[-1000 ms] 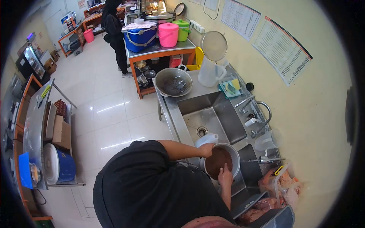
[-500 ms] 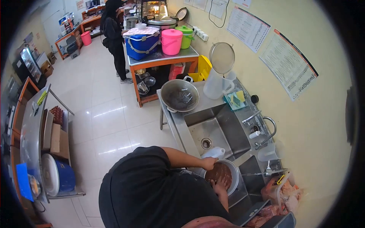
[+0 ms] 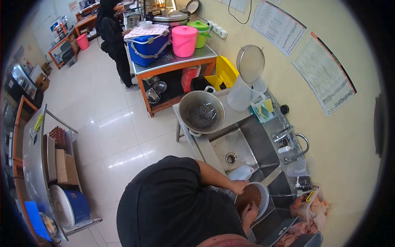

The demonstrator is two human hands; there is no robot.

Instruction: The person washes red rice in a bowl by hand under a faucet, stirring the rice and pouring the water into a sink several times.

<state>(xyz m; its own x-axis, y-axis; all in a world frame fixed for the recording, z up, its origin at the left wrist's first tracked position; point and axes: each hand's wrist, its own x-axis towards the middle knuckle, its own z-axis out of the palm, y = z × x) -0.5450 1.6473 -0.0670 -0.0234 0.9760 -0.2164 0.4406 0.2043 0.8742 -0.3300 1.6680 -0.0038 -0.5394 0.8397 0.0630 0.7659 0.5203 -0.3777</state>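
Pot (image 3: 265, 199) stays pinched by the left hand (image 3: 238, 187), while inside, the right hand (image 3: 249, 213), earlier fanned, looks narrower, closure unclear.

The shirt (image 3: 164, 206) worn is black and of plain cloth, with a thin seam line (image 3: 138, 206) running down it and soft creases here and there. The left sleeve (image 3: 189, 171) is short and black too, and the arm (image 3: 216, 178) below it is uncovered. The left hand (image 3: 238, 187) and the right hand (image 3: 249, 214) are both bare
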